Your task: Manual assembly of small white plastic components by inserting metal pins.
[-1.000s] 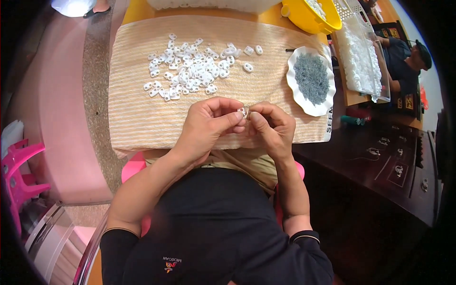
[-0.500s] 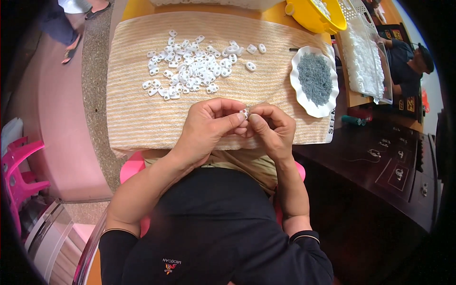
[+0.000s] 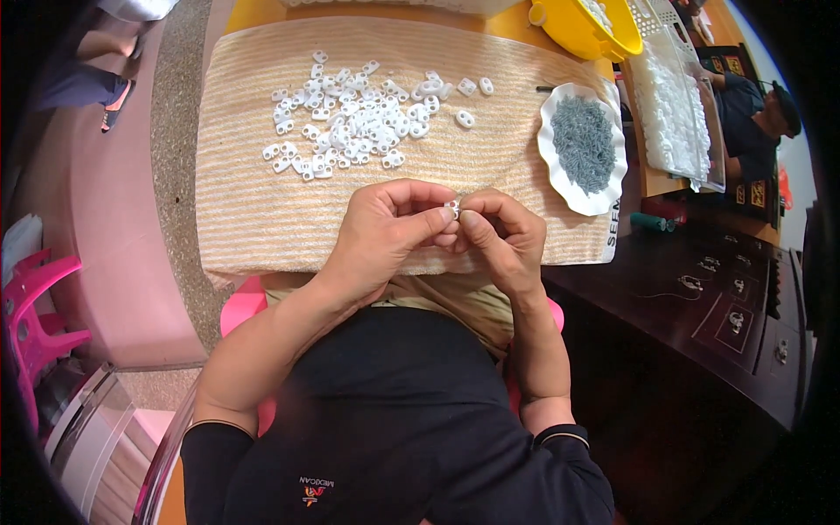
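Over the near edge of the towel, my left hand (image 3: 389, 223) pinches a small white two-hole cord lock (image 3: 452, 206) between thumb and forefinger. My right hand (image 3: 507, 236) closes on its right side with thumb and forefinger; whether a smaller part sits in those fingertips is hidden. Beyond my hands lies a loose pile of similar white cord locks (image 3: 367, 127), with a few oval and squarish ones apart at its right. On the right, a white scalloped dish (image 3: 553, 182) holds a heap of thin grey pieces (image 3: 582, 144) that look like tiny springs.
A striped beige towel (image 3: 254, 219) covers the table. At the far right stand a yellow basin (image 3: 573, 31) and a clear bin of white parts (image 3: 669, 114). Another person (image 3: 752, 118) sits beyond it. A dark wooden surface (image 3: 630, 306) is at right, a pink stool (image 3: 39, 289) at left.
My hands stay nearly still, both at the same cord lock. At the upper left, a passer-by's legs have shifted. The view has moved slightly.
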Demonstrator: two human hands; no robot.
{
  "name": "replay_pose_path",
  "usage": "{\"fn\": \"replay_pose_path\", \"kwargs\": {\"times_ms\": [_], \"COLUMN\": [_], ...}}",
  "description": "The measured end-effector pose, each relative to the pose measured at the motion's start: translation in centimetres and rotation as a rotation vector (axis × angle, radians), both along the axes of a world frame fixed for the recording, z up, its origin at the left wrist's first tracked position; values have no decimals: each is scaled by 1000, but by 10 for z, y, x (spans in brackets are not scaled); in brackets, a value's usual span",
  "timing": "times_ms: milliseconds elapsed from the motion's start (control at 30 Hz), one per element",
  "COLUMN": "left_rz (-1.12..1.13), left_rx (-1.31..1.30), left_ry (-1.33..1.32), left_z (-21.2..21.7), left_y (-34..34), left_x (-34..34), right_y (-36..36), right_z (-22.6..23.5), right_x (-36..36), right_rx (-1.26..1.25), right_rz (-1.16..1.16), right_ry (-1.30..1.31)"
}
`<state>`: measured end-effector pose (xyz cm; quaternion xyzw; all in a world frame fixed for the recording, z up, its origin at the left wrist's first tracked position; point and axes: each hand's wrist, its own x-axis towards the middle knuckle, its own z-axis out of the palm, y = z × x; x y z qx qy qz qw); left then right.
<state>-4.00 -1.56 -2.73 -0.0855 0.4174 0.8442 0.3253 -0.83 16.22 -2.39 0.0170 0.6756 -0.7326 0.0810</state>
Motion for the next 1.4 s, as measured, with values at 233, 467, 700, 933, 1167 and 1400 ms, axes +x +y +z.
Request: {"fn": "replay_pose_path", "kwargs": {"times_ms": [233, 467, 700, 933, 1167, 1400], "left_rz": [-11, -14, 6, 19, 20, 38], "left_rx": [-37, -42, -61, -69, -60, -49], "left_ry": [31, 56, 74, 155, 183, 71], "left_z": [-1, 2, 2, -1, 2, 1], "left_y": [1, 2, 4, 8, 8, 10], "left_x": [0, 2, 6, 11, 11, 11], "right_y": [0, 2, -4, -2, 1, 14], "right_z": [5, 8, 20, 21, 18, 7], "right_x": [-2, -3, -2, 1, 3, 3], "right_rx": [31, 94, 135, 211, -4, -45], "right_rz": [17, 54, 47, 71, 28, 85], "right_ry": [-2, 16, -14, 39, -69, -50]}}
